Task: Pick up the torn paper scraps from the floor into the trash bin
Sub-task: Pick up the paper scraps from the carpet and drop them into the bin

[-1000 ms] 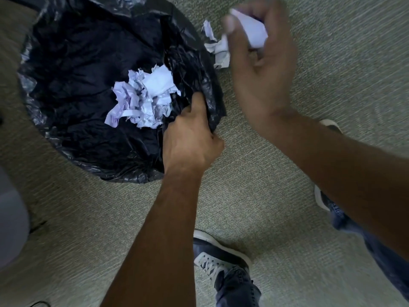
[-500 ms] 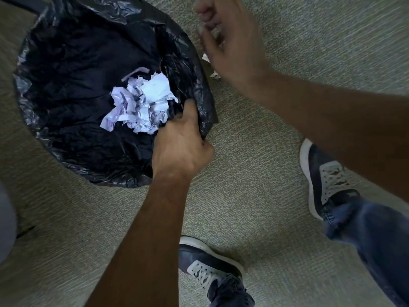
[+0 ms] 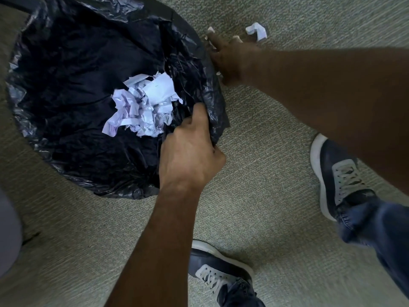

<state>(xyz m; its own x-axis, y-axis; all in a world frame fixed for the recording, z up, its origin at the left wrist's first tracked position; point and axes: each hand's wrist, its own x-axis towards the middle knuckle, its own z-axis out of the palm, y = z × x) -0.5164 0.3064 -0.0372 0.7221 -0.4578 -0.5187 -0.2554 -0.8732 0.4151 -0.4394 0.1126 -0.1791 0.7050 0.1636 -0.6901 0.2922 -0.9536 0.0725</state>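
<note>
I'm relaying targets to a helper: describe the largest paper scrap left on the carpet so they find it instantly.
Start at the black-lined trash bin, then look past its far right rim on the carpet. Beyond the right hand lies the folded white scrap, bigger than the tiny bits beside the fingers.

Your bin liner [image 3: 66, 63] is thin black plastic, crinkly all over, with a glossy sheen on the folds near the rim and a duller look deep inside. The scraps in the bin [image 3: 143, 107] are plain white paper, matt, creased and torn ragged at the edges. Same stuff for the loose scrap [image 3: 256, 31] on the far right of the floor: matt crumpled paper. The floor [image 3: 265, 151] is short-pile carpet, greenish-grey, rough and woven-looking, no shine at all. Your shoes [image 3: 338, 173] look like dark smooth synthetic or leather with a slight sheen, white rubbery soles and flat woven laces. Your jeans [image 3: 376, 229] are blue denim, matt and coarse.
</note>
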